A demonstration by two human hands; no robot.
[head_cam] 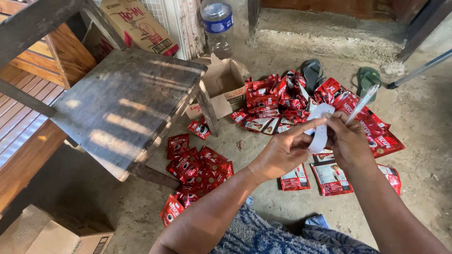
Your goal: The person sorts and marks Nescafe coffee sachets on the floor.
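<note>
Pinching white strip (321, 129) btwn both hands (pen (361, 102) in right).

We see soft daylight from the upper right brightening the concrete floor (263, 155), while the lower left corner falls dim. Slatted light stripes the dark wooden counter (127, 103), which shadows the floor beneath. Red sachets (197, 169) glint slightly. Focus is sharp; edges bow outward.

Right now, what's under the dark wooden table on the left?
Under the dark wooden table, red sachets lie scattered on the concrete floor, and an open cardboard box sits by its far leg. The tabletop covers whatever lies further beneath.
</note>
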